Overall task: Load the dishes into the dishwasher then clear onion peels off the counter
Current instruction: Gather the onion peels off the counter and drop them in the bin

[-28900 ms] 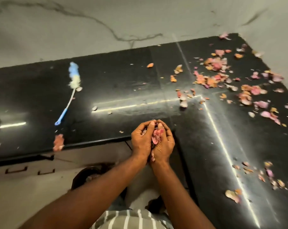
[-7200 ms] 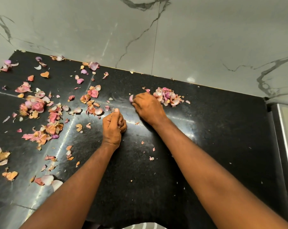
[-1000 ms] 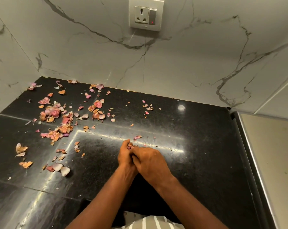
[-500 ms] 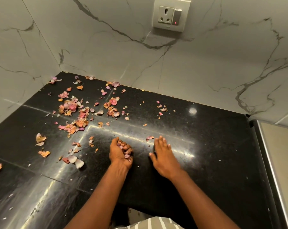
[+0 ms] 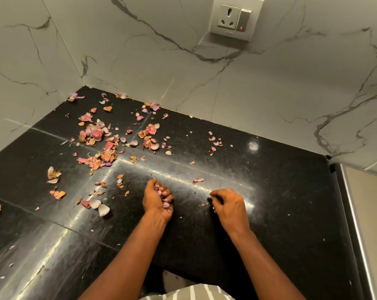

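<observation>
White marble-veined wall tiles [image 5: 269, 100] meet in a corner before me. A grey socket plate [image 5: 235, 18] shows a red light, and glare streaks the polished black surface [image 5: 280, 213].

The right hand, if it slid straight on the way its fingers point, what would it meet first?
The right hand has its curled fingers aimed left across the black counter. Past a few tiny peel flecks, the first sizeable thing is probably the left hand, cupped round onion peels, though depth is hard to judge.
</observation>
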Action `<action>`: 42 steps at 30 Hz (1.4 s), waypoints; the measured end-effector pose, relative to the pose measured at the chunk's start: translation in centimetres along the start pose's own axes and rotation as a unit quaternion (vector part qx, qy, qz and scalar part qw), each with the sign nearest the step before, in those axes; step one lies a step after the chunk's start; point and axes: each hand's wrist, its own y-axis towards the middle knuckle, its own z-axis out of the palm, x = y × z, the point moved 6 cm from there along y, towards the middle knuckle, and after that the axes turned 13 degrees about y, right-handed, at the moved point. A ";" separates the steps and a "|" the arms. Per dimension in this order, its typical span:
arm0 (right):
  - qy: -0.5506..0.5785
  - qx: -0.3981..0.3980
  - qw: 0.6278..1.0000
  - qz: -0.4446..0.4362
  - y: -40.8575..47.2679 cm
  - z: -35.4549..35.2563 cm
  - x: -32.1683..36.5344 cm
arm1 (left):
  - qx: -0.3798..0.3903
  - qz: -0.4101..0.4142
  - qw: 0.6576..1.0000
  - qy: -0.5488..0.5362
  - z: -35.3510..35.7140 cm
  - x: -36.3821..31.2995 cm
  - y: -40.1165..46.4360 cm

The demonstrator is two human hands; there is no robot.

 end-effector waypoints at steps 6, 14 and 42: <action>-0.112 0.061 0.991 0.050 1.2 -0.1 -0.1 | 0.006 0.011 1.000 0.018 -0.3 0.3 -0.1; -0.130 0.167 0.976 0.044 -2.0 0.4 0.5 | 0.000 0.015 0.999 0.028 0.1 0.5 0.3; -0.113 0.053 0.992 0.032 0.3 2.8 1.3 | 0.023 0.030 0.997 0.069 -0.4 0.5 -0.3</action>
